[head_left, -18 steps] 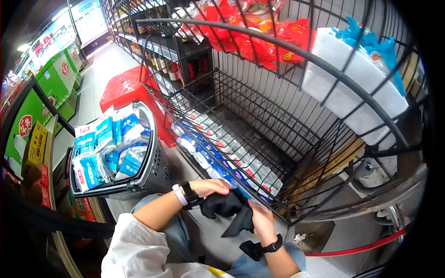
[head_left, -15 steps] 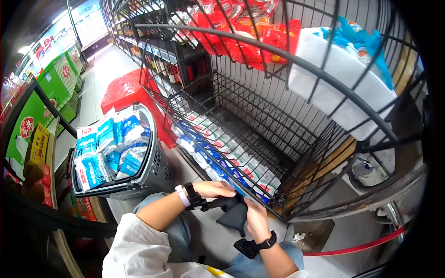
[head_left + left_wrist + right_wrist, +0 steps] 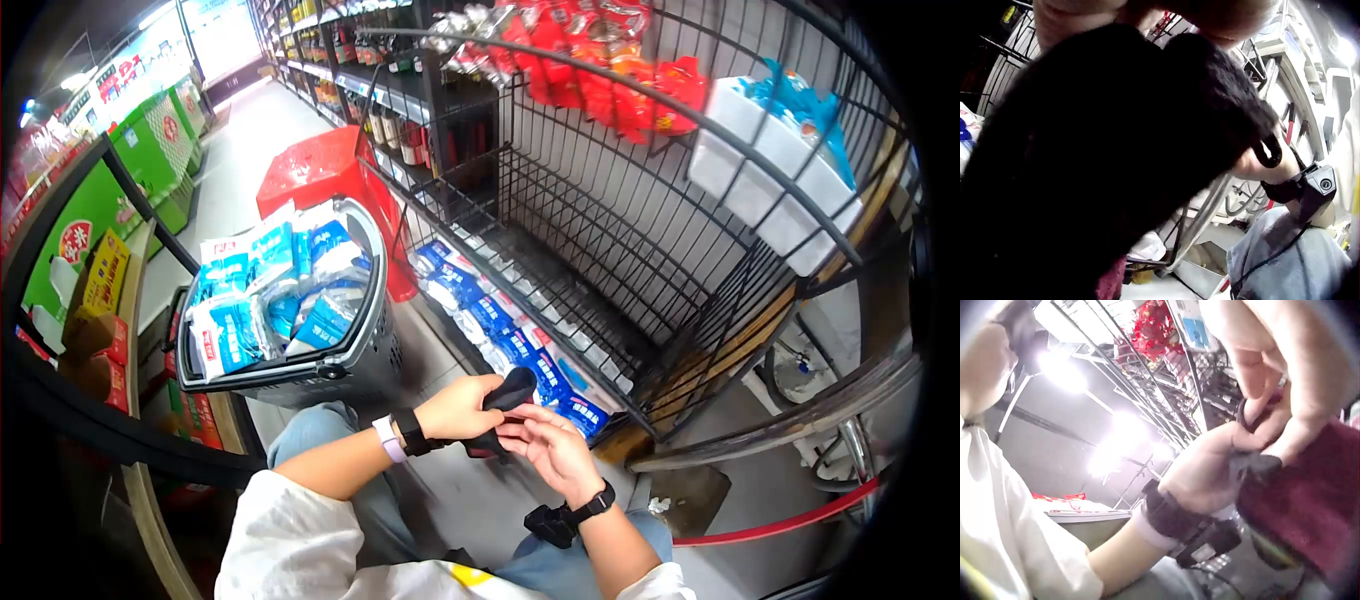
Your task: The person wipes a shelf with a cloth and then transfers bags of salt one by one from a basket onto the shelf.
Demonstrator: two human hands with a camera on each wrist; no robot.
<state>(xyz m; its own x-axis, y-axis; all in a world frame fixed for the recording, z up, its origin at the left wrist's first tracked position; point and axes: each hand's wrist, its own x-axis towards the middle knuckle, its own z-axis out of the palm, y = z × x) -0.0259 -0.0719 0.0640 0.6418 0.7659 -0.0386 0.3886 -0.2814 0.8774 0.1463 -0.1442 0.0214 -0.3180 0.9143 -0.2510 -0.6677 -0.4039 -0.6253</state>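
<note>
My left hand (image 3: 452,412) grips a bunched black cloth (image 3: 512,388) low in the middle of the head view. My right hand (image 3: 558,452) is just to its right, fingers bent, and its fingertips pinch at the cloth's edge. Up close in the left wrist view, the cloth (image 3: 1079,144) is fuzzy and black with a small loop (image 3: 1269,153) at one corner. Its maroon side (image 3: 1310,494) shows in the right wrist view. Beyond the hands, a row of blue-and-white packets (image 3: 515,345) lies along the front of a black wire rack (image 3: 600,240).
At my left stands a grey basket (image 3: 375,310) heaped with blue-and-white packets (image 3: 270,265), a red stool (image 3: 315,165) behind it. Red packets (image 3: 640,95) and a white box (image 3: 760,165) are higher up in the rack. A wooden-edged shelf (image 3: 140,260) runs along the far left.
The cloth hung loosely between both hands; now it is bunched up in my left hand. My right hand's fingers have come round toward its edge. The head view has shifted, showing the packets' blue fronts.
</note>
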